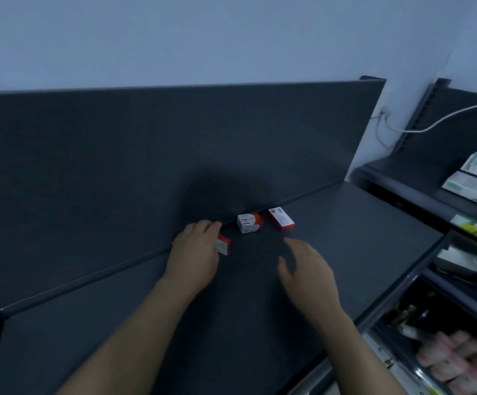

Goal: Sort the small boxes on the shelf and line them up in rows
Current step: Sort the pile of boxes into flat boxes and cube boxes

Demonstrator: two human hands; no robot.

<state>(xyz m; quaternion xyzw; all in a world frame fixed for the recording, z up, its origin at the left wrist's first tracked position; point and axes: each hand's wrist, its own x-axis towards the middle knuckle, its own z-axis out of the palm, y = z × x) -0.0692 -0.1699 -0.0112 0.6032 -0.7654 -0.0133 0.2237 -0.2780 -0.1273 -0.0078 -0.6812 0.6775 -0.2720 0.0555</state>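
Head view: left hand [194,248] reaches out, fingers [213,226] curled round a small box [223,245] on the shelf [345,238] by the back wall [174,138]; right hand [307,267] hangs near, fingers loose, holding nothing.

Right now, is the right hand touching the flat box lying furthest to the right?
Apart. The head view shows a strip of dark shelf between the right hand and the flat box.

Single view: head cam, wide-angle, looks fwd & down onto the shelf [331,252] from above its front, facing the back panel [174,143]. Close in; frame tilted, shelf's rear edge rising to the right.
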